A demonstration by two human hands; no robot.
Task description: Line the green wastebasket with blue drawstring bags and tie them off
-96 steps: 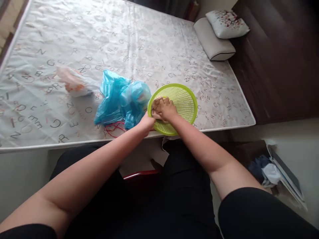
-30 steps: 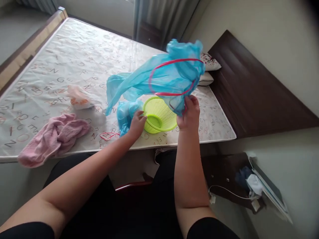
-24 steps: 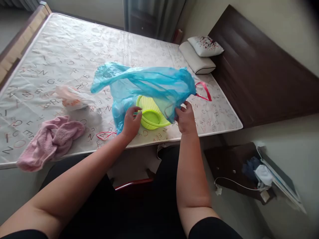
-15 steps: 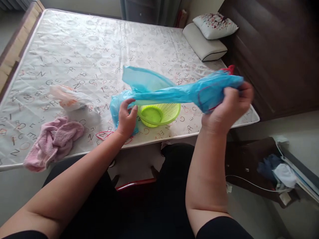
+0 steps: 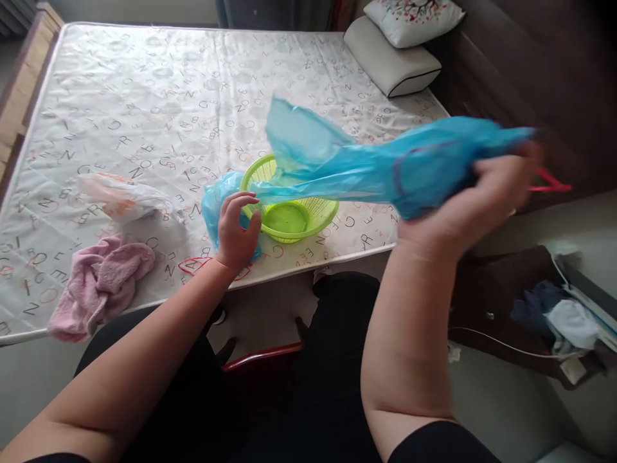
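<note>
A thin blue plastic bag (image 5: 371,170) is stretched sideways above the mattress. My right hand (image 5: 491,193), blurred by motion, grips its bunched right end, where a red strip (image 5: 549,183) sticks out. Its narrow left end reaches the fingertips of my left hand (image 5: 238,228). That hand's fingers are curved, with thumb and forefinger apart, at the left rim of a lime-green plastic basket (image 5: 315,222). More crumpled blue plastic (image 5: 214,206) sits behind my left hand; whether it joins the stretched bag cannot be seen. The basket's visible inside holds nothing but the bag's tail crossing over it.
The letter-printed mattress (image 5: 159,83) carries a pink towel (image 5: 103,276) and a whitish plastic bag (image 5: 120,196) on the left. Two pillows (image 5: 393,58) lie at the far right. Cloths and a cable rest on a dark low surface (image 5: 501,296) at lower right.
My right hand has moved right and slightly up, pulling the blue bag with it. The bag's left end has thinned beside my left fingers, uncovering more of the basket's rim. The view has shifted slightly.
</note>
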